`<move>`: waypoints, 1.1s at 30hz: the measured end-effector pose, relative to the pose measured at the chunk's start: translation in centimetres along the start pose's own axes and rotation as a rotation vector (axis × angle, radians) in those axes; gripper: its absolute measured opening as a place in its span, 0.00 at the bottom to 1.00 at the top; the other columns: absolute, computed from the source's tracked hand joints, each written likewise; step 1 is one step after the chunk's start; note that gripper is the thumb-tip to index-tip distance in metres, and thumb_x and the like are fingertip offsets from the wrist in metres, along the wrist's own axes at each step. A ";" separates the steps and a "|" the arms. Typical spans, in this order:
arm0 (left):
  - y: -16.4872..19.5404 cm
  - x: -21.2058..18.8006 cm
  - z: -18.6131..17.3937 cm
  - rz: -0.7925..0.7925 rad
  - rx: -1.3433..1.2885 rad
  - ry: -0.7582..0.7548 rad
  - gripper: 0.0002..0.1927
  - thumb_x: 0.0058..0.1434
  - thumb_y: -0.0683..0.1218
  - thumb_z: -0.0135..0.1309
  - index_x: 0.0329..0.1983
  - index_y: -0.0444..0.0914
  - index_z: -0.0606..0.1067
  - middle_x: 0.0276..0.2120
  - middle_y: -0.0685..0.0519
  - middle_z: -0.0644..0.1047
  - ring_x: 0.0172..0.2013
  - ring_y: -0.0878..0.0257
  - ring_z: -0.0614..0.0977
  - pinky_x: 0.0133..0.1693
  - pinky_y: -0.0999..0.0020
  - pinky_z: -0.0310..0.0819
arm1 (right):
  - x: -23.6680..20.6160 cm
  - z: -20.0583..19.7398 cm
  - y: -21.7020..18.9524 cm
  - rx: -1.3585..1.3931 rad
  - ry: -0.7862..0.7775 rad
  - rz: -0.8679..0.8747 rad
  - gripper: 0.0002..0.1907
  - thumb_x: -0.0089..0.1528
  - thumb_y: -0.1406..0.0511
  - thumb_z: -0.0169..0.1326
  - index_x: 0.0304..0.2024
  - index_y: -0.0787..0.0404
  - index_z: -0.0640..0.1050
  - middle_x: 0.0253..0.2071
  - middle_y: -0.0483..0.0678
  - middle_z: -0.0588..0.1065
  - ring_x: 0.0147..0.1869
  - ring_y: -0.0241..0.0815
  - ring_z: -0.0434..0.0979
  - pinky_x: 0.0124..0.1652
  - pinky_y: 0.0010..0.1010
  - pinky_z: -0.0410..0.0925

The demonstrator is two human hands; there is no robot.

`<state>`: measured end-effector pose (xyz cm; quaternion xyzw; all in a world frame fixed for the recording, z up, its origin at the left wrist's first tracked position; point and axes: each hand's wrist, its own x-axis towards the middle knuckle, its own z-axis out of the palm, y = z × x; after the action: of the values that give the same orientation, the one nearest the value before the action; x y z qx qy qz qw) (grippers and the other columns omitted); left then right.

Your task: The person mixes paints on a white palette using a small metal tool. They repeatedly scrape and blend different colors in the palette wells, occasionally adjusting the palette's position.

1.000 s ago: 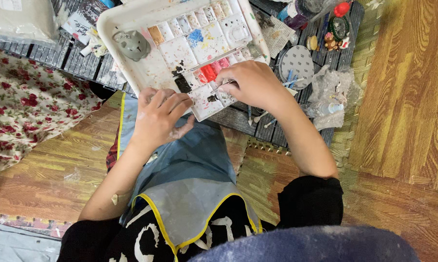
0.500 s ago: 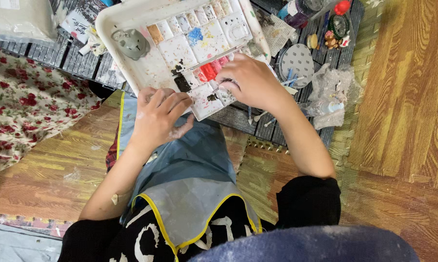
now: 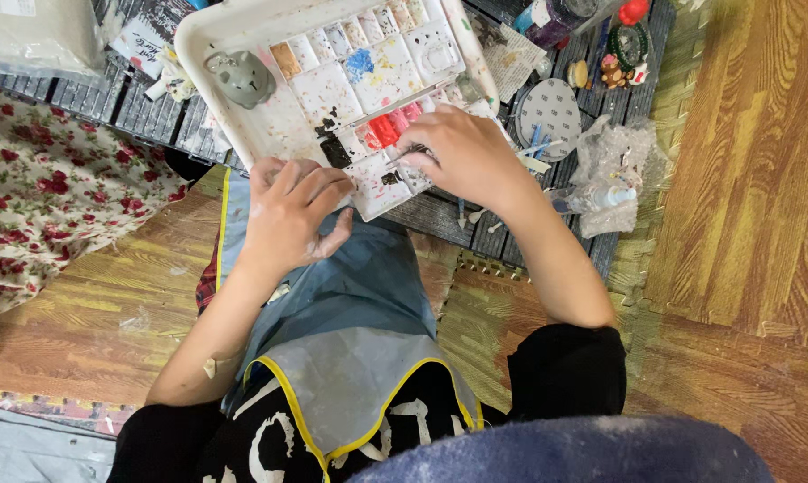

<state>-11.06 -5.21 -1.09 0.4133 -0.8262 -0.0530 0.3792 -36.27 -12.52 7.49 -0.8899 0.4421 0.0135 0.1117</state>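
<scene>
Barely any change from a second ago: right hand still pinches a thin brush, its tip hidden, over the red wells of the paint palette on the white tray, left hand stays curled, holding nothing visible, at the tray's near edge above the apron.

White paint palette, tilted; wells stained red, blue, black, ochre. Near edge under both hands, at the lap.

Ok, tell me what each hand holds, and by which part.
The right hand pinches something thin over the paint palette; what exactly cannot be told. The left hand holds nothing visible.
</scene>
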 end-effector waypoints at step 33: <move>0.3 -0.1 0.3 0.010 0.040 0.049 0.08 0.61 0.45 0.64 0.43 0.46 0.79 0.47 0.63 0.79 0.48 0.63 0.77 0.55 0.57 0.63 | -0.3 0.2 -1.4 0.018 -0.020 0.055 0.05 0.63 0.63 0.58 0.37 0.58 0.80 0.39 0.47 0.79 0.50 0.51 0.76 0.49 0.43 0.71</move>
<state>-11.45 -5.03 -1.23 0.4179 -0.8196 -0.0242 0.3912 -35.33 -11.40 7.58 -0.8762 0.4653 0.0215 0.1239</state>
